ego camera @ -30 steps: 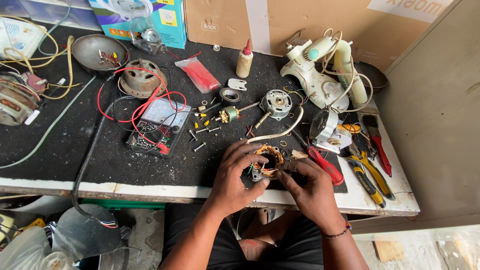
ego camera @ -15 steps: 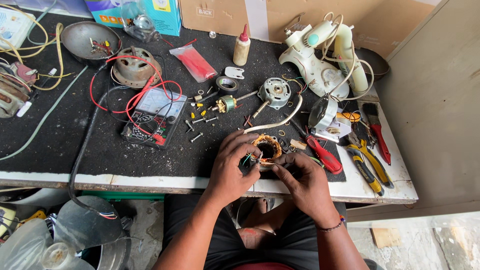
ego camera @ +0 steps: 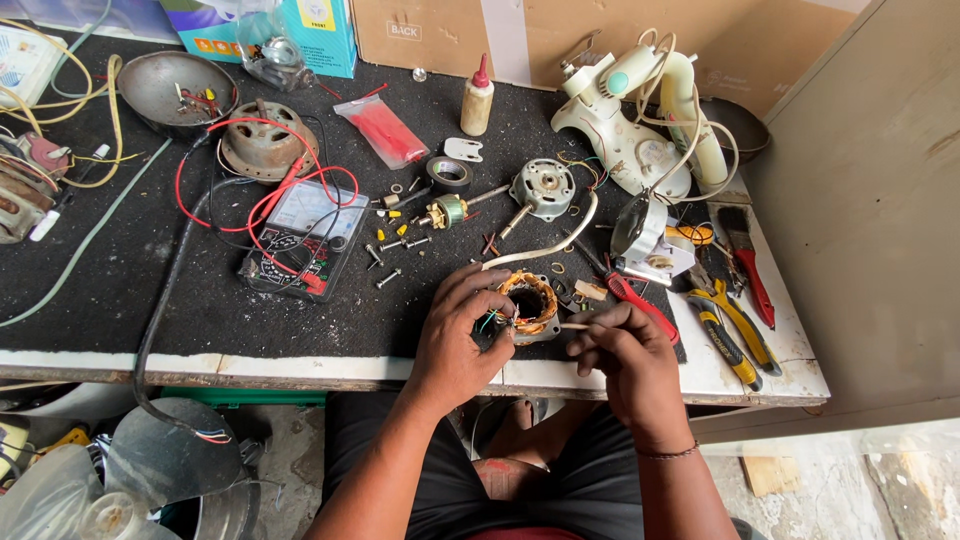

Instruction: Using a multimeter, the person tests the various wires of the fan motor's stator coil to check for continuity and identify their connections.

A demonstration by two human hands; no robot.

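left hand [ego camera: 455,340] hiding stator [ego camera: 530,305] left side, old motor [ego camera: 15,195] cut off by edge

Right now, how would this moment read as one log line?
left hand: holds copper-wound stator | right hand: pinches thin stick at stator | nearby: red screwdriver

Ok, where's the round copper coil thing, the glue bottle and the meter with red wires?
Copper coil [ego camera: 528,303], head view, on its copper winding ring.
Glue bottle [ego camera: 477,104], head view, on its yellowish body.
Meter [ego camera: 300,238], head view, on its pale dial face.
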